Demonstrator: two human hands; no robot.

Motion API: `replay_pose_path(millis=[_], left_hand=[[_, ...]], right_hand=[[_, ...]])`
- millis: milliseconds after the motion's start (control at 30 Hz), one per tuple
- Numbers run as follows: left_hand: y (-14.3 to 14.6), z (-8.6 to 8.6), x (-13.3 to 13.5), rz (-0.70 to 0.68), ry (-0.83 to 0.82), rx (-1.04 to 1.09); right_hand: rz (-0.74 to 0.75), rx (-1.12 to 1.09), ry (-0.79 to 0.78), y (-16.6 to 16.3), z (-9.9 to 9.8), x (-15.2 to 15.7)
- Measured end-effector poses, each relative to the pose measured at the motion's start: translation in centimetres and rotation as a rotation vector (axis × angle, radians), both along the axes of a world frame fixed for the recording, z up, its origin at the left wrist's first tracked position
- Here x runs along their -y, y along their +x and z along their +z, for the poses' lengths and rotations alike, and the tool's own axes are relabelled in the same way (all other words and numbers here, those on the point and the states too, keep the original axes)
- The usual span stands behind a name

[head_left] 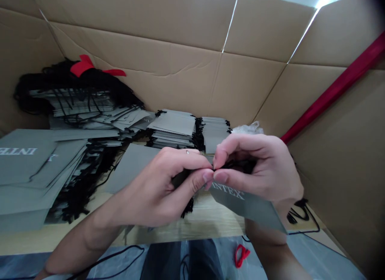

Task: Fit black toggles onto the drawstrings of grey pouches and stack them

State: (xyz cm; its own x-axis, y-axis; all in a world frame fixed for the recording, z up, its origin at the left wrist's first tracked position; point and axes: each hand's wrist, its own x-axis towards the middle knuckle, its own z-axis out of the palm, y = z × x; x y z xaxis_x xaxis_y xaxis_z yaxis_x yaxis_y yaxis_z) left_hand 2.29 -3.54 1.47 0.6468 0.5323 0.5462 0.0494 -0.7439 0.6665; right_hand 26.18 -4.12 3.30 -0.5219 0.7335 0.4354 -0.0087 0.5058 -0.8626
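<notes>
Grey INTEX piece (pixel 251 212): under the right hand (pixel 267 169), above the desk's (pixel 216 222) front edge; seemingly unfinished.
Black cord (pixel 236 164): pinched by the fingers of left hand (pixel 162 183) and right, tips meeting.
Rear-edge stacks (pixel 176 123): squared, perhaps done.
Left-edge pile (pixel 24 195): looser; cannot tell whether done.

Left hand (pixel 164 187) and right hand (pixel 266 169) met at the fingertips above the desk (pixel 224 224), pinching black cord (pixel 237 164). Grey INTEX card (pixel 255 210) slanted below right hand. Grey card stacks (pixel 24 171) lay left and behind; bundled black cords (pixel 108 81), red tie (pixel 82 66), draped back-left.
</notes>
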Motion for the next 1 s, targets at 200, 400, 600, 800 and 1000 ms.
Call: replay_pose_path(millis=[200,400,600,800,1000], left_hand=[[-0.7,0.7,-0.4,-0.224,-0.17,0.021],[-1.0,1.0,0.3,-0.113,-0.114,0.018],[-0.6,0.7,0.9,0.066,-0.1,-0.037],[-0.3,0.4,0.4,0.03,-0.024,-0.088],[-0.1,0.7,0.7,-0.04,0.008,-0.025]], right_hand=[[0.125,-0.187,-0.118,-0.3,-1.3,-0.9],[0.113,-0.21,-0.077,-0.7,-1.4,-1.3],[0.04,-0.075,0.08,-0.6,-0.5,-0.7],[0.052,-0.078,0.083,-0.3,-0.6,-0.9],[0.175,-0.208,-0.008,-0.7,-1.2,-1.7]])
